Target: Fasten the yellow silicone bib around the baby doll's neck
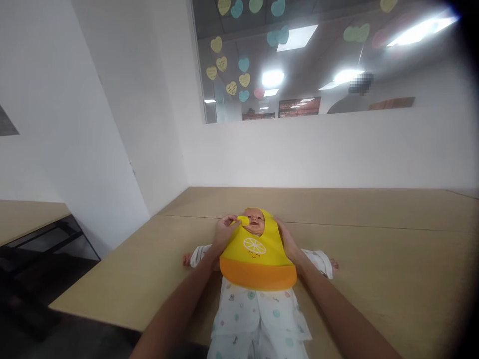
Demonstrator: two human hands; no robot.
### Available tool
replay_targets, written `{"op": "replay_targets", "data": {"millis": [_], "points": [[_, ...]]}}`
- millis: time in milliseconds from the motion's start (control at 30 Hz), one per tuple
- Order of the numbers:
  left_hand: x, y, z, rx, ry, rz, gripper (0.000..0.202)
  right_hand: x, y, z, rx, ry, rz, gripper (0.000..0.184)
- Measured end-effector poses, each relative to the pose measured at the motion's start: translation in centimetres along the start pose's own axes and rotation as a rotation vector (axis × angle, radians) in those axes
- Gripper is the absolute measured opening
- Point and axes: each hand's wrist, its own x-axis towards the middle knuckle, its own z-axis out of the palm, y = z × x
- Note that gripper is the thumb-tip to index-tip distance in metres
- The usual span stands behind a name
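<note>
A baby doll (256, 221) in white patterned pyjamas lies on its back on the wooden table (374, 259), head away from me. A yellow silicone bib (258, 252) with an orange pocket and a lemon print covers its chest. My left hand (224, 232) pinches the bib's left neck strap beside the doll's cheek. My right hand (286, 239) lies along the bib's right edge at the doll's shoulder, its fingers partly hidden behind the bib and the doll's head.
A white wall runs behind the table, with a window (318, 55) above it decorated with heart stickers. Another person's blurred head shows behind the glass. A second table (26, 219) stands at the left across a dark gap.
</note>
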Motion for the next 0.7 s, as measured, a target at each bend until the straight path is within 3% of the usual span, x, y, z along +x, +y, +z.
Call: {"op": "replay_targets", "data": {"millis": [167,367,500,600,700], "points": [[0.3,-0.6,0.2,-0.024,0.133,0.040,0.037,0.2,-0.1,-0.7,-0.023,0.181,-0.054,0.018],[1.0,-1.4,-0.3,-0.025,0.302,-0.038,0.035,0.5,-0.5,-1.2,-0.068,0.344,-0.066,0.015],[1.1,-2.1,-0.6,0.087,0.188,-0.173,0.036,1.4,-0.3,-1.9,-0.111,0.432,-0.106,0.011],[0.9,-2.8,-0.6,0.244,0.029,-0.231,0.028,2.1,0.2,-2.5,-0.172,0.389,-0.089,0.012],[0.7,-3.3,-0.7,0.393,-0.081,-0.206,0.028,2.4,0.5,-2.9,-0.257,0.299,-0.151,0.019]]}}
